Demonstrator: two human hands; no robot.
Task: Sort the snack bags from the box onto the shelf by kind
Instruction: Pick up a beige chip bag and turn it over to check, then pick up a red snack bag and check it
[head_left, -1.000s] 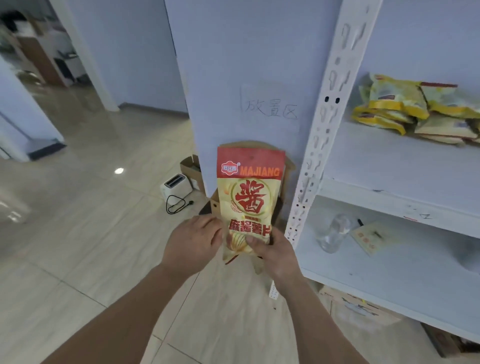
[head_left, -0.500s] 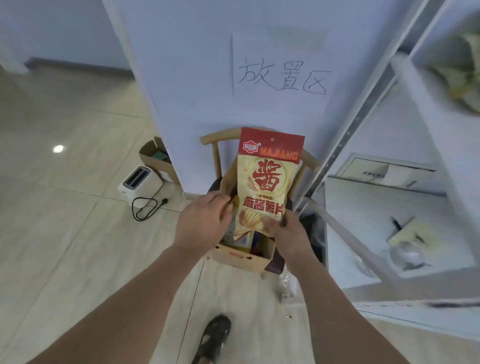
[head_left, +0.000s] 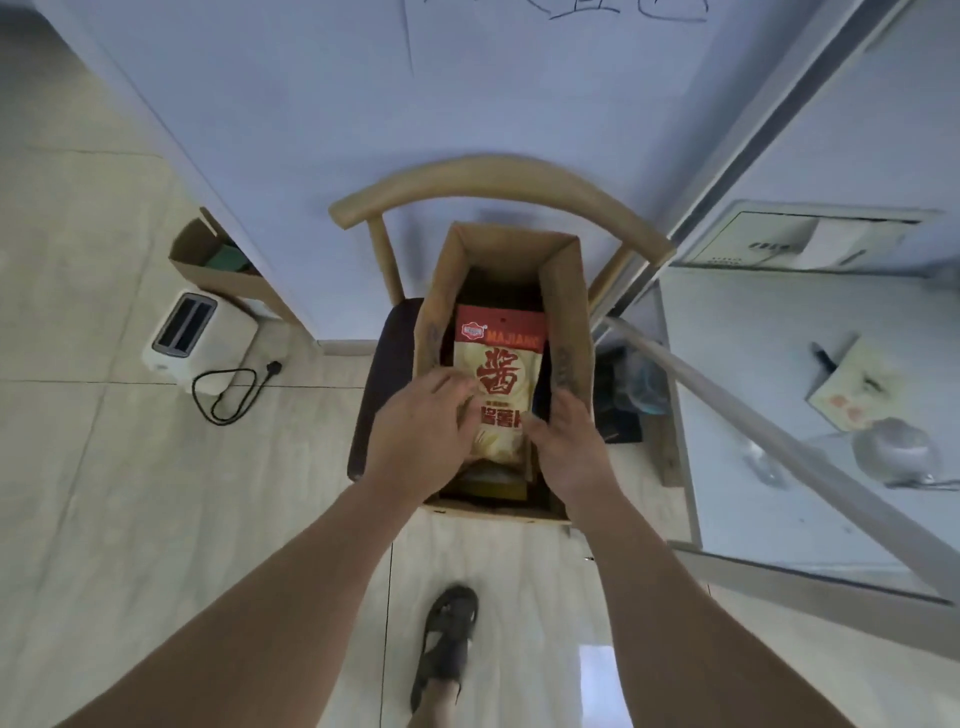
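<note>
A yellow snack bag (head_left: 497, 373) with a red top band and red characters is upright over the open cardboard box (head_left: 569, 291), which stands on a chair seat. My left hand (head_left: 421, 431) grips the bag's lower left side. My right hand (head_left: 569, 447) grips its lower right corner. Below the bag, more packets lie dark and unclear inside the box. The white shelf (head_left: 737, 415) stands to the right, with only its lower board in view.
The wooden chair (head_left: 498, 179) backs onto a white wall. A white toaster (head_left: 195, 335) with its black cord and a small open carton (head_left: 208, 260) sit on the tiled floor at left. On the shelf board lie a pen, a notepad and a clear jar (head_left: 893, 449). A sandalled foot (head_left: 447, 639) is below.
My view has tilted down from the shelf to the box. Both hands have lowered the snack bag from in front of the wall to just over the box opening.
</note>
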